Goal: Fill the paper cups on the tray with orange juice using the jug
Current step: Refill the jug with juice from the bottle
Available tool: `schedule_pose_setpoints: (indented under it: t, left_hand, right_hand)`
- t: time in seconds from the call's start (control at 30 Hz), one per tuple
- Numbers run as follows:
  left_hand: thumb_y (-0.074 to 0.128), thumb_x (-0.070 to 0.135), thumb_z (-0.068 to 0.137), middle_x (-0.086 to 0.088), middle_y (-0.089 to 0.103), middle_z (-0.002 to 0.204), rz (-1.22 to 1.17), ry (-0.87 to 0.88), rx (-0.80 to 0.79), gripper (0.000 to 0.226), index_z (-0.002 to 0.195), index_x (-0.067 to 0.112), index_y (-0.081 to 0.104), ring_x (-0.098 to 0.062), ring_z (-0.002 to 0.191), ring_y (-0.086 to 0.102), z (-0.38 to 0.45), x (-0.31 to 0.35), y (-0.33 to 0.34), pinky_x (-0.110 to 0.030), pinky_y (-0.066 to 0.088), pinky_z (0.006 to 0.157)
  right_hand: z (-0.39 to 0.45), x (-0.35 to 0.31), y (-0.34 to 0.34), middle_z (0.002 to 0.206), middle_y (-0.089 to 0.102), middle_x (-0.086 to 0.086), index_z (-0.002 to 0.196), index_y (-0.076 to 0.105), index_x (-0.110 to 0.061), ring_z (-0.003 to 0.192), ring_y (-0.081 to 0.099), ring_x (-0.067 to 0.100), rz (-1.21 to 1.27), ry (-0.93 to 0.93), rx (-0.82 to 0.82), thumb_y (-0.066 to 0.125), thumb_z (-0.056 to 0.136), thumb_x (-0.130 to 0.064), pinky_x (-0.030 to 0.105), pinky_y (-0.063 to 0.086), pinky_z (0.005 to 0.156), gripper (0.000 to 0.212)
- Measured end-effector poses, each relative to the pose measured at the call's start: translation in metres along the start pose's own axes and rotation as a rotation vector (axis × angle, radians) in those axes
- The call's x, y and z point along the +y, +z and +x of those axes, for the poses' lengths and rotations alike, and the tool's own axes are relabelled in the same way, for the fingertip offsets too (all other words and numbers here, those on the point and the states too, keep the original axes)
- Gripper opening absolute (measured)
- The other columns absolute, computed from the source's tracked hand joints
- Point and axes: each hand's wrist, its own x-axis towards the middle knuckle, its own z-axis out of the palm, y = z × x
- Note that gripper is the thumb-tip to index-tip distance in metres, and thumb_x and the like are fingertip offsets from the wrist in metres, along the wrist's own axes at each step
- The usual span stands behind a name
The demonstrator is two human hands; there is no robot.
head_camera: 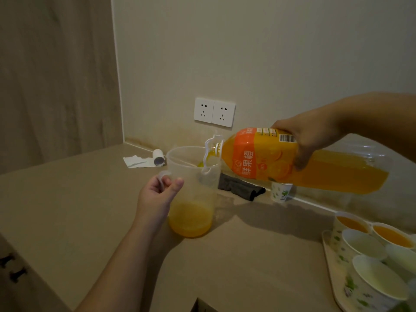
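Left hand (157, 194) grips jug (193, 192) handle mid-surface (67, 199); right hand (308, 140) grips tilted bottle (292, 163) over jug rim; tray (331, 266) at right edge.

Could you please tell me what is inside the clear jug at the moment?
The jug holds a shallow layer of orange juice at its bottom, and a thin stream falls in from the tilted bottle. The left hand covers part of its side.
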Motion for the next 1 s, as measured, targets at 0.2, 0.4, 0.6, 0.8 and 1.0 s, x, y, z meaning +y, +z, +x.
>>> schedule_pose_setpoints:
  t: [0.2, 0.4, 0.6, 0.8, 1.0]
  left_hand:
    - [0.081, 0.044, 0.067, -0.003, 0.044, 0.073, 0.007, 0.009, 0.011, 0.036, 0.075, 0.021, 0.056, -0.012, 0.063, 0.041, 0.0019, -0.0028, -0.0018, -0.028, 0.039, 0.060]
    - [0.092, 0.047, 0.066, 0.002, 0.043, 0.069, -0.004, 0.001, 0.019, 0.040, 0.069, 0.028, 0.057, -0.011, 0.062, 0.041, 0.0054, -0.0070, -0.0028, -0.030, 0.037, 0.059]
    - [0.090, 0.051, 0.064, 0.002, 0.046, 0.070, 0.008, -0.004, 0.005, 0.036, 0.067, 0.031, 0.060, -0.012, 0.063, 0.043, 0.0047, -0.0058, -0.0040, -0.029, 0.040, 0.060]
    - [0.090, 0.048, 0.068, -0.002, 0.047, 0.074, 0.017, -0.001, 0.002, 0.038, 0.069, 0.028, 0.058, -0.013, 0.065, 0.045, 0.0038, -0.0048, -0.0031, -0.029, 0.042, 0.061]
    - [0.084, 0.058, 0.061, -0.001, 0.049, 0.073, 0.044, -0.010, -0.004, 0.037, 0.068, 0.031, 0.059, -0.014, 0.067, 0.046, 0.0030, -0.0030, -0.0049, -0.030, 0.043, 0.061]
  right_hand:
    - [0.0058, 0.0062, 0.0029, 0.108, 0.064, 0.001, 0.129, 0.059, -0.026, 0.093, 0.062, 0.023, -0.126, -0.001, 0.136, 0.088, 0.064, -0.044, 0.042, 0.054, 0.086, 0.073]
    - [0.0075, 0.0067, 0.0034, 0.110, 0.063, 0.002, 0.130, 0.057, -0.027, 0.094, 0.061, 0.024, -0.138, 0.018, 0.127, 0.089, 0.061, -0.047, 0.042, 0.053, 0.084, 0.078]
    - [0.0059, 0.0048, 0.0027, 0.113, 0.064, 0.007, 0.129, 0.058, -0.022, 0.104, 0.063, 0.034, -0.087, 0.017, 0.128, 0.090, 0.061, -0.042, 0.043, 0.053, 0.085, 0.078]
    - [0.0036, -0.0011, 0.0017, 0.110, 0.061, -0.003, 0.129, 0.045, -0.030, 0.091, 0.059, 0.014, -0.050, 0.012, 0.028, 0.090, 0.067, -0.032, 0.031, 0.052, 0.077, 0.076]
    - [0.0031, 0.0009, 0.0005, 0.107, 0.056, -0.009, 0.132, 0.034, -0.030, 0.094, 0.057, 0.011, -0.012, -0.004, -0.014, 0.088, 0.071, -0.026, 0.020, 0.045, 0.071, 0.082]
